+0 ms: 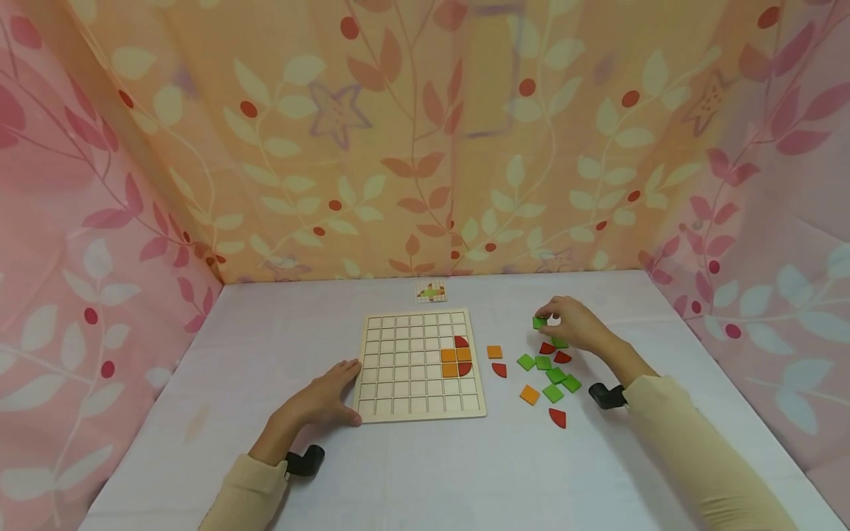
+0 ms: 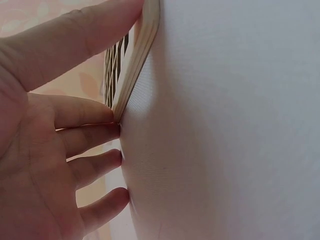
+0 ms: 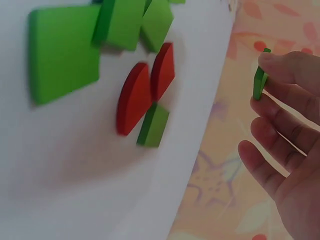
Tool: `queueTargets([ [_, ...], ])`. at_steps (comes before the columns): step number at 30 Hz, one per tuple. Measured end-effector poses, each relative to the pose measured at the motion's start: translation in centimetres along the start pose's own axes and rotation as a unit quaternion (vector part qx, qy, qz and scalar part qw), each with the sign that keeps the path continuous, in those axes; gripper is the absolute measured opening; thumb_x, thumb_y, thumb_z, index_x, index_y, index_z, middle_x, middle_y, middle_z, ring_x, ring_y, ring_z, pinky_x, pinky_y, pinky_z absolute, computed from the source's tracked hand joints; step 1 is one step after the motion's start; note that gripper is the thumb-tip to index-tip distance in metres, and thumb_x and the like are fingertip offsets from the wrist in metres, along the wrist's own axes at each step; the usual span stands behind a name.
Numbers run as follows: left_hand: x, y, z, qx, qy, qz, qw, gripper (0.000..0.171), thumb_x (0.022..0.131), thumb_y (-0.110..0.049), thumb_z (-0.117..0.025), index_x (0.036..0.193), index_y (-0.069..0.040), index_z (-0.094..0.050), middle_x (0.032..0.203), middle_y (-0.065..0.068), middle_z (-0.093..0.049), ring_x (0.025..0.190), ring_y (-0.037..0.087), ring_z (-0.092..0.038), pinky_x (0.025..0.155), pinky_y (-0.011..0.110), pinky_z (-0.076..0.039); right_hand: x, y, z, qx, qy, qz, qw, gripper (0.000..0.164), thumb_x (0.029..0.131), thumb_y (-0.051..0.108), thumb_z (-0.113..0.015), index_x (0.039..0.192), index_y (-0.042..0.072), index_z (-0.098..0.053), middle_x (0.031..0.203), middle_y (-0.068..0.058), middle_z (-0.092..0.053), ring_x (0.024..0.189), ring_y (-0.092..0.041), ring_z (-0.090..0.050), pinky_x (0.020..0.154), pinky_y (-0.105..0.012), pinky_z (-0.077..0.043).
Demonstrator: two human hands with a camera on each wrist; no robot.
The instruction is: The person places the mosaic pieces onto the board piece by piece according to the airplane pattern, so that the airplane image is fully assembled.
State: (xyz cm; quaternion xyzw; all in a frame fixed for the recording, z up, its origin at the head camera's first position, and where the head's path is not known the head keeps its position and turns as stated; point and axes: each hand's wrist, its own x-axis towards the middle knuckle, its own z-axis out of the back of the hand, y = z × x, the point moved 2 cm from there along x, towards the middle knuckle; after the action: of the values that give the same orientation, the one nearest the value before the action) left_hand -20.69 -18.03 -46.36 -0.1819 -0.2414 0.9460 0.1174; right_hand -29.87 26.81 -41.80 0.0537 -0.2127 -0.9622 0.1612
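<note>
In the head view, my right hand (image 1: 576, 324) pinches a green square tile (image 1: 538, 323) between thumb and fingertips, above the scattered tiles. The right wrist view shows this green tile (image 3: 259, 77) held by its edges, lifted off the table. My left hand (image 1: 325, 396) rests at the left edge of a wooden grid board (image 1: 392, 369), thumb at its near corner and fingers extended along its side. On the board's right part lie three orange squares (image 1: 449, 369) and two red quarter-circle tiles (image 1: 461, 342). The left wrist view shows the board's edge (image 2: 137, 55) against the thumb and index finger.
Right of the board lie several green squares (image 1: 553, 393), a few red quarter-circles (image 1: 558, 418) and two orange squares (image 1: 529, 394). A small pattern card (image 1: 432, 290) lies behind the board. Patterned curtains (image 1: 412, 147) enclose the white table (image 1: 425, 479) at back and sides.
</note>
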Motion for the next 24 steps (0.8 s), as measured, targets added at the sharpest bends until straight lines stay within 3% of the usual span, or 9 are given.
queueTargets([
  [24, 0.1, 0.3, 0.1, -0.012, -0.004, -0.007, 0.9999, 0.099, 0.069, -0.019, -0.087, 0.15, 0.0, -0.033, 0.159, 0.019, -0.028, 0.148, 0.041, -0.021, 0.117, 0.059, -0.023, 2.6, 7.1, -2.9, 0.033, -0.01, 0.075, 0.997, 0.027, 0.085, 0.015, -0.073, 0.109, 0.003, -0.073, 0.097, -0.007, -0.067, 0.1, -0.033, -0.059, 0.087, -0.042, -0.052],
])
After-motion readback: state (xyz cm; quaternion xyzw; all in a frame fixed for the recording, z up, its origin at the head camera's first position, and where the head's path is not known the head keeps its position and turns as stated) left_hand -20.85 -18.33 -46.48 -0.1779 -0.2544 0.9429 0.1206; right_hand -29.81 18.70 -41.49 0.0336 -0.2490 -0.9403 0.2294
